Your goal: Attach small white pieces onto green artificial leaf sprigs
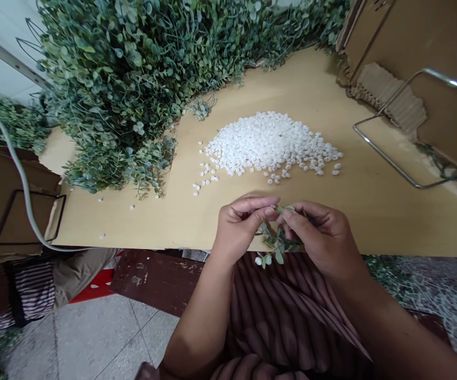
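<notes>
White pieces (268,142): they are lying heaped on the table (390,224), just beyond my hands, probably so that either one can reach them; a few are straying toward the left.
Leafy sprig (279,247): it is hanging between my hands at the table's near edge, over my lap, its leaves drooping below my fingers, which is likely giving the stems room.
White bud (258,261): it is showing at the sprig's lower left end, among the leaves.
Left hand (241,217): I am bringing thumb and forefinger together on the sprig's upper end; whether a white piece is also sitting between them, I cannot tell.
Right hand (323,224): I am pinching the sprig close beside the left fingertips, thumb on top and the other fingers curling underneath, seemingly to steady that end.
Green heap (133,79): it is filling the table's far left and back, leaving the near side for handling, I judge.
Metal loop (394,168): it is jutting over the table on my right, beside a torn cardboard box (442,58).
Striped cloth (34,290): someone nearby is wearing it, low on my left.
</notes>
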Available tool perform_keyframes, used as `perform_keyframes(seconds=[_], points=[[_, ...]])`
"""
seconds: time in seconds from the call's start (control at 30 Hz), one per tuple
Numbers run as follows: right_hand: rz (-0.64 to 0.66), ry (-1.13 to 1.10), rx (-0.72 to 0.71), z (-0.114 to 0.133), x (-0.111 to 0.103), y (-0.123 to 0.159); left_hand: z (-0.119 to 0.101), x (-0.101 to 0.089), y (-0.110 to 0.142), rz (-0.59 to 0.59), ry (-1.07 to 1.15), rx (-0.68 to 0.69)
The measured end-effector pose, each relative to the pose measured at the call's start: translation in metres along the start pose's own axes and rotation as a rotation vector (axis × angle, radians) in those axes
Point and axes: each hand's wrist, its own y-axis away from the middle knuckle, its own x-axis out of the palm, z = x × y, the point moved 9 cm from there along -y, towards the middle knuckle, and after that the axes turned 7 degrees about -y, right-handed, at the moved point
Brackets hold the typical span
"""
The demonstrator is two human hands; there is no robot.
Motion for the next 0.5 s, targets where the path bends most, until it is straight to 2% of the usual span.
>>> perform_keyframes(seconds=[0.5], points=[[0.006,-0.003,0.021,-0.0017,-0.0002,-0.0025,-0.0025,0.0024,0.0007,0.007,0.023,0.019]])
